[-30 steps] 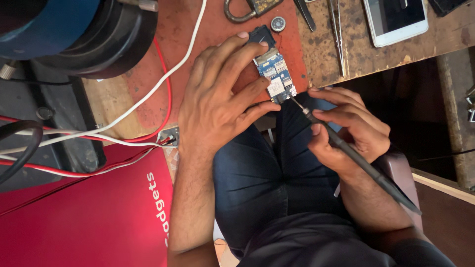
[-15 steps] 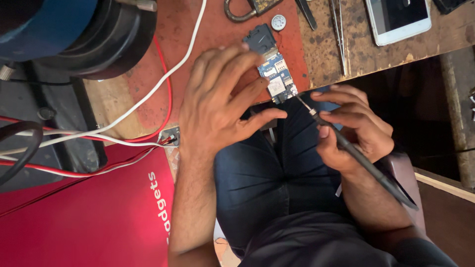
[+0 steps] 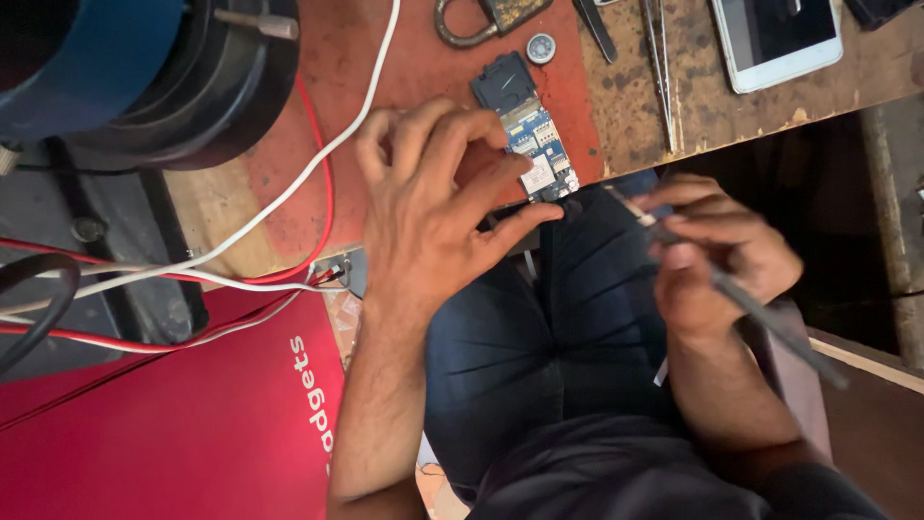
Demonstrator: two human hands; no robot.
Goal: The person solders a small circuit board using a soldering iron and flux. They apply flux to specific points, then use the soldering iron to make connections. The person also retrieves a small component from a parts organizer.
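My left hand (image 3: pixel 433 202) rests on the red mat (image 3: pixel 404 67) and pins a small blue circuit board (image 3: pixel 535 143) between its fingers and thumb at the bench edge. My right hand (image 3: pixel 717 255) grips a thin dark soldering iron (image 3: pixel 760 308) like a pen. The metal tip points left toward the board's lower corner, a short gap away from it. A black square part sits at the board's top end.
A padlock (image 3: pixel 481 17), a coin cell (image 3: pixel 541 48), tweezers (image 3: pixel 659 58) and a white phone (image 3: pixel 775 39) lie on the worn bench. White and red wires (image 3: pixel 289 193) cross the mat. A blue and black round machine (image 3: pixel 144 67) stands at the top left, a red surface (image 3: pixel 164 414) below.
My right hand has drawn the soldering iron's tip back to the right, off the board. The left hand still holds the board, with its fingers a little more spread.
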